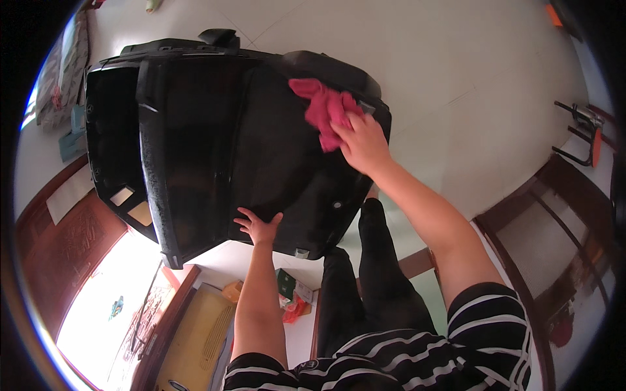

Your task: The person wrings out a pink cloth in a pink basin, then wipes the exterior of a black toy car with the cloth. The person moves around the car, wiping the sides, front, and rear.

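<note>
A black ride-on toy car [190, 127] stands before me, its hood [283, 161] on the right and its open seat area on the left. In my right hand [364, 144] is a bunched pink-red cloth [327, 110]. It lies over the hood's far front corner, close to a headlight [367, 107]. My left hand [257, 228] has its fingers spread at the near edge of the hood and holds nothing; whether it presses on the plastic, I cannot tell. A round emblem [337, 205] marks the front of the hood.
Pale floor tiles [440, 58] surround the car. At lower left are a bright doorway [102, 288] and a yellowish panel [195, 332]. Boxes and a red bag [293, 309] sit past my left forearm. A chair [582, 132] and a wood-framed screen door [547, 234] stand at right.
</note>
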`<action>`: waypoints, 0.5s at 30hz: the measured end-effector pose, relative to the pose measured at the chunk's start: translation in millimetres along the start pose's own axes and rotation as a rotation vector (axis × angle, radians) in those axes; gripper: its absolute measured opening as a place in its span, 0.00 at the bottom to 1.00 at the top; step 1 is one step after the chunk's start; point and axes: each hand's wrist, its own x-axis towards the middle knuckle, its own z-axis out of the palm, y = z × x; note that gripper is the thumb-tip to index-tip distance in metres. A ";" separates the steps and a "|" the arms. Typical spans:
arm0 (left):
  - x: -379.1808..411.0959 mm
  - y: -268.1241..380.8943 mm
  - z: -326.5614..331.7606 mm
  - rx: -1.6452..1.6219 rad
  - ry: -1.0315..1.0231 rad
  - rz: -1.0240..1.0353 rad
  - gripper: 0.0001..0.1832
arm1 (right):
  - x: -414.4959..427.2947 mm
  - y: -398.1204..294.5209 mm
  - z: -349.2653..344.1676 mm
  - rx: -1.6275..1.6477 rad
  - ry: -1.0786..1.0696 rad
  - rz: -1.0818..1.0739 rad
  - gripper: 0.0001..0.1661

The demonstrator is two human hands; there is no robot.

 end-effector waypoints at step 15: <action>12.2 -11.6 -0.1 0.073 -0.008 0.021 0.80 | -41.7 82.7 -38.8 0.313 -0.105 0.508 0.34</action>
